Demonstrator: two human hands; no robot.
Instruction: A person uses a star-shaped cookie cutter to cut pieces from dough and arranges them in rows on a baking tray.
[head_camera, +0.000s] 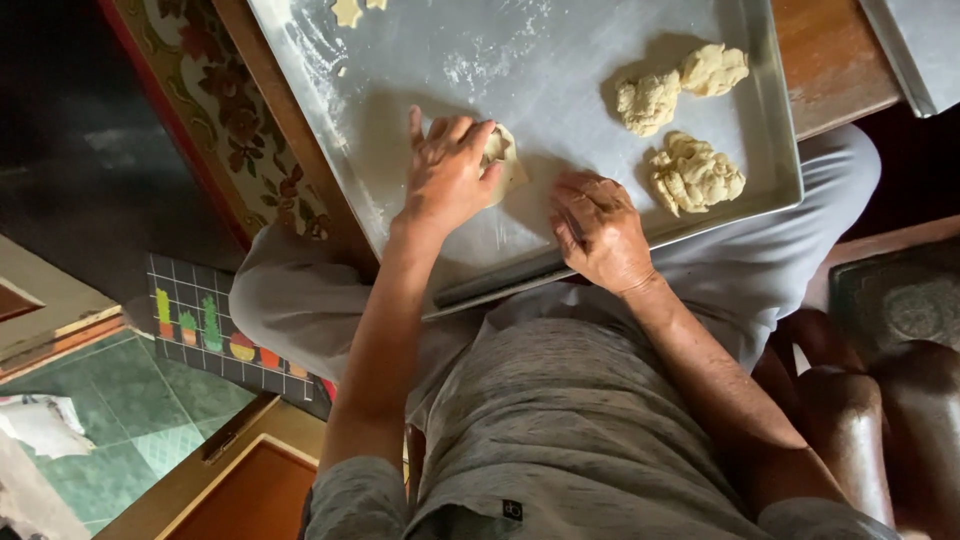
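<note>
A small dough piece lies mid-tray, the left hand cupped over it, fingers curled, hiding most of it. At four o'clock, the right hand presses flat on the tray, holding nothing. Three dough lumps wait at two o'clock, kept apart; the tray's far end is cut off.

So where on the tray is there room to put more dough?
The tray is bare in its floured middle, between the left hand with its dough piece and the three dough lumps. The right corner is crowded; the right hand fills the near edge.
</note>
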